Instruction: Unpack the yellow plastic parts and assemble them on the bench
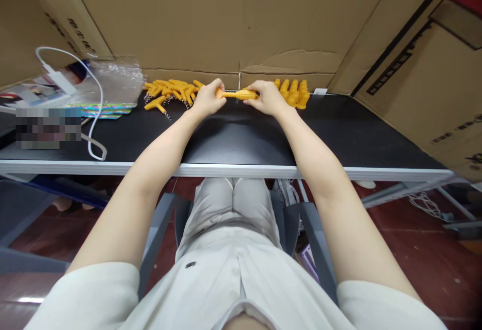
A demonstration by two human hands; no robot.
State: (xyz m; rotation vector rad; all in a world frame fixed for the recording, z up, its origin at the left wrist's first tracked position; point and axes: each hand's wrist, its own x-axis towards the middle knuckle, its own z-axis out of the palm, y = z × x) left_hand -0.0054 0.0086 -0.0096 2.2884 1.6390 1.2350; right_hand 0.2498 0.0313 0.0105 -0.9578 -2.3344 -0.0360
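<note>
Both forearms reach over black table (pixel 339 134). Left hand (pixel 208 98) and right hand (pixel 268 98) each grip one orange piece (pixel 238 95) between them; orange T-pieces (pixel 171 91) left, orange caps (pixel 295 93) right.

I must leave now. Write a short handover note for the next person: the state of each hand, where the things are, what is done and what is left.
Left hand: closed on one end of the yellow piece, held over the black table.
Right hand: closed on the other end of the same piece.
Left pile: loose yellow T-shaped parts with metal screws, by the left hand.
Right pile: yellow sleeves, behind the right hand.
Done: one piece in hand, seemingly being joined; finished ones cannot be told apart.
Left: both piles still hold many parts.
</note>
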